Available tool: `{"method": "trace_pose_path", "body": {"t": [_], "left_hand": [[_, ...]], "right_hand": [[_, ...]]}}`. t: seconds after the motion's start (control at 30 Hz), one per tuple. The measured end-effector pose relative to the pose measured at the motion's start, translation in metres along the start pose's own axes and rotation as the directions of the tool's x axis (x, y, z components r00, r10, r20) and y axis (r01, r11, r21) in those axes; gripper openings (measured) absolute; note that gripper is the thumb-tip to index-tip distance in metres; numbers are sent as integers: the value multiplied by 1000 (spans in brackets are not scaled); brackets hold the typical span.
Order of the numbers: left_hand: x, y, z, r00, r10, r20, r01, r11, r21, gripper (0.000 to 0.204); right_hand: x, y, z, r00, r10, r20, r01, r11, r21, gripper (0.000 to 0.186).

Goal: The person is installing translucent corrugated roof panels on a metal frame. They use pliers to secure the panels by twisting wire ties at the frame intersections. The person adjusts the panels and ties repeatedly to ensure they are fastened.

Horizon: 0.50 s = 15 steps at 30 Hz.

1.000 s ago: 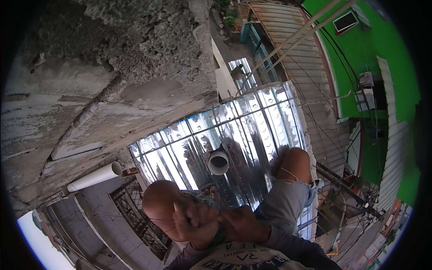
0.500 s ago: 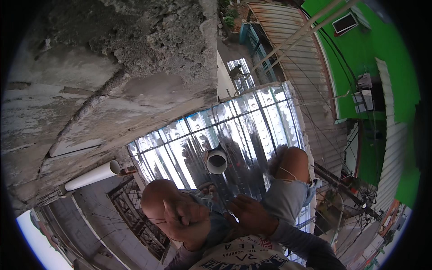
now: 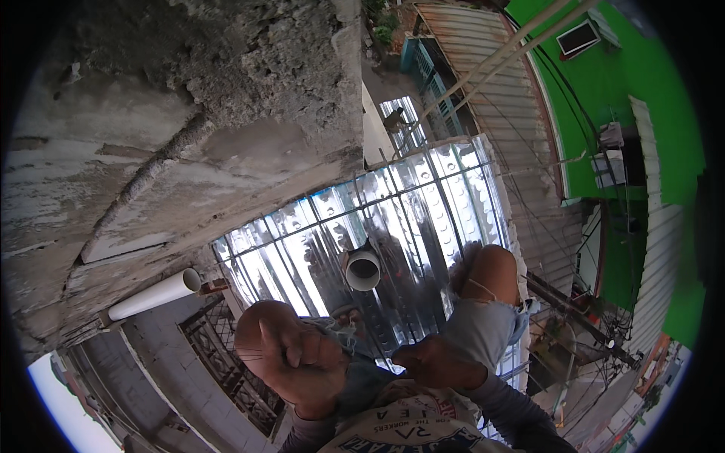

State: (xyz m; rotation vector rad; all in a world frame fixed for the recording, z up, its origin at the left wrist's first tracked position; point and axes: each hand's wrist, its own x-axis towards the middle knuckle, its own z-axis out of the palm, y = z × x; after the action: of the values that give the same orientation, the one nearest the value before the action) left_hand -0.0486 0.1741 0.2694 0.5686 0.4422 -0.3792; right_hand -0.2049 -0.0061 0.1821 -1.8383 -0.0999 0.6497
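My left hand [image 3: 302, 366] is over my left knee, its fingers curled in. Thin dark strands, like wire, show beside its fingers; whether they are held in it I cannot tell. My right hand [image 3: 439, 362] is in front of my shirt at my lap, fingers pressed together; anything inside them is hidden. Ahead of both hands, between my knees, the open round end of a grey-white plastic pipe [image 3: 363, 272] points up. Neither hand touches it. Beneath lies a shiny corrugated metal sheet [image 3: 411, 226] crossed by thin dark bars.
A rough concrete wall [image 3: 226, 143] fills the upper left. Another white pipe [image 3: 155, 294] juts out along its lower edge. On the right are rusty corrugated roofing [image 3: 483, 68], a green building [image 3: 664, 83] and hanging cables. A metal grille [image 3: 226, 362] is below on the left.
My right hand has drawn back toward my lap, and its fingers have come together. My left hand has turned slightly and stays over the knee. The pipes have not moved.
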Motion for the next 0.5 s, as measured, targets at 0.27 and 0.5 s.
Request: {"method": "trace_pose_path", "body": {"t": [0.27, 0.5], "left_hand": [[22, 12, 12, 980, 195, 31, -196, 980, 31, 56], [43, 24, -19, 932, 350, 94, -334, 930, -155, 47]], "right_hand": [[-10, -25, -24, 989, -23, 143, -57, 845, 531, 25], [-42, 6, -34, 997, 69, 33, -58, 398, 916, 24]]}}
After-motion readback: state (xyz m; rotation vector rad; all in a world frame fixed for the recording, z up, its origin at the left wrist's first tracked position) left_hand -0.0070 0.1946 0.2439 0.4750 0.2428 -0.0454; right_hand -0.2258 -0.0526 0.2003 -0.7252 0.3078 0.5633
